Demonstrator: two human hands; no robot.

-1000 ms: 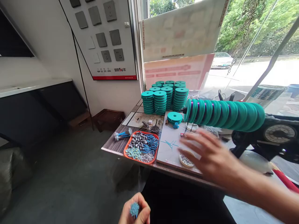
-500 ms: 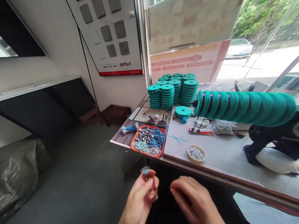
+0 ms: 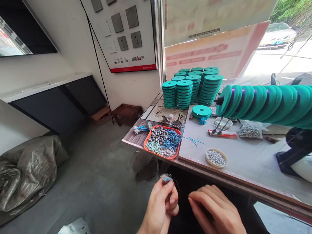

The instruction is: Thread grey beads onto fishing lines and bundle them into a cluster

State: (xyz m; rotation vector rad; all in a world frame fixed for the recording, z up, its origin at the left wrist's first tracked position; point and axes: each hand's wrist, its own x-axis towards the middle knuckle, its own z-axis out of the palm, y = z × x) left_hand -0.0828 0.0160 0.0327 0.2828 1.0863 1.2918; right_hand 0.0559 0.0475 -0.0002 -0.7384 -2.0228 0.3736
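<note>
My left hand (image 3: 162, 203) is closed, thumb against fingers, around a small blue-and-silver bundle (image 3: 167, 178) whose top pokes out above the fingertips. A thin dark strand seems to stick out beside it. To the right, my right hand (image 3: 216, 208) is curled with thumb and forefinger close together; anything pinched there is too small or hidden to make out. Both hands are in front of the table edge, apart from each other. Beyond them sits an orange tray (image 3: 145, 148) of grey weights, blue springs, greenish small pieces and silver bits.
Stacked green foam spools (image 3: 184, 94) stand at the back. A round dish (image 3: 226, 163) of white beads lies near the table edge. More green spools (image 3: 273, 105) fill a black-mounted rod at right. Blue strips (image 3: 195, 141) and a red-handled tool (image 3: 227, 134) lie on the board.
The view has swung, so the table and both hands appear farther right. The bundle in my left hand shows more of its blue and silver ends. My right hand stays curled.
</note>
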